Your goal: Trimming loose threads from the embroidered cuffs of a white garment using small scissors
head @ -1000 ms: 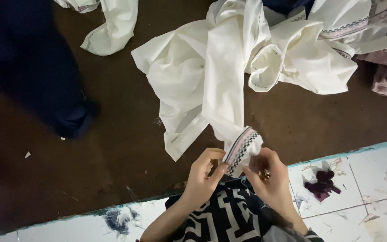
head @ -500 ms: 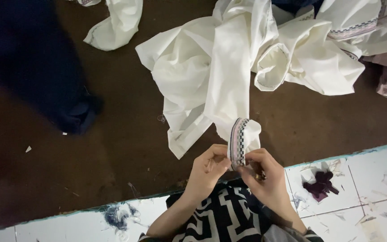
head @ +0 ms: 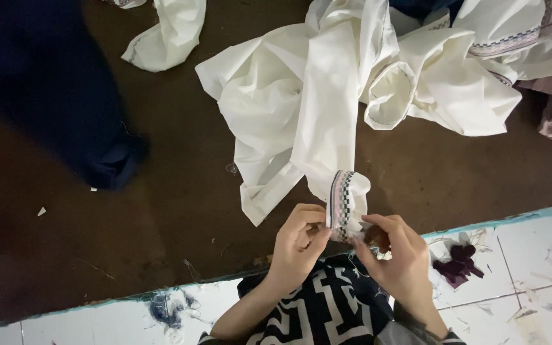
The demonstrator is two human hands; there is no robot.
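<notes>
cuff (head: 346, 201) between hands (head: 352, 252), on table (head: 161, 243)

Two hands are seen, a left hand (head: 298, 246) and a right hand (head: 397, 262), both pinched on one patterned cuff (head: 343, 204). One large cream garment (head: 289, 121) is spread out. One separate cream cloth piece (head: 167, 35) is counted at top left. One dark blue cloth (head: 52, 96) is seen at left. One dark maroon scrap (head: 458, 265) is counted on the pale floor (head: 531, 249).

A dark brown mat (head: 161, 211) bears white garments (head: 301, 102) and dark blue cloth (head: 52, 83).
</notes>
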